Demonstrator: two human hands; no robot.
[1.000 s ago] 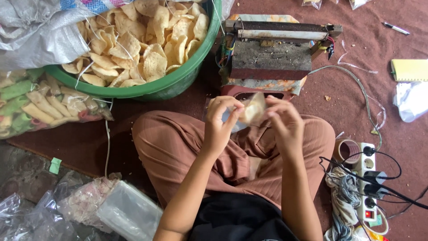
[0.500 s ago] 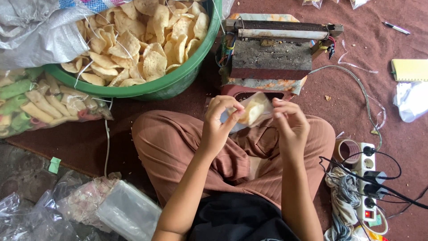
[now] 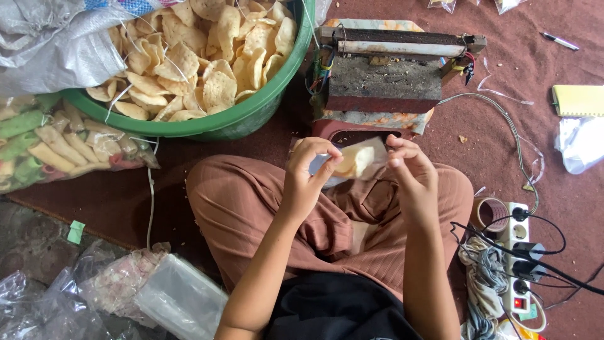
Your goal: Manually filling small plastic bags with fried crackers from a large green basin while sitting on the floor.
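Observation:
I sit cross-legged on a dark red mat. My left hand [image 3: 306,173] and my right hand [image 3: 410,170] each pinch one end of a small clear plastic bag [image 3: 357,158] with pale yellow crackers inside, holding it stretched flat above my lap. Just beyond the bag stands a heat sealer [image 3: 385,69] with a metal bar on a worn block. A green basin [image 3: 236,119] heaped with loose crackers [image 3: 201,53] sits at the upper left.
A clear bag of coloured stick snacks [image 3: 56,145] lies at the left. Empty plastic bags [image 3: 157,296] pile at the lower left. A power strip [image 3: 519,258] with cables and a tape roll [image 3: 491,213] lie at the right, a yellow notepad [image 3: 577,99] farther right.
My hands have drawn apart, the right one shifting right, and the small bag has been pulled out flat between them.

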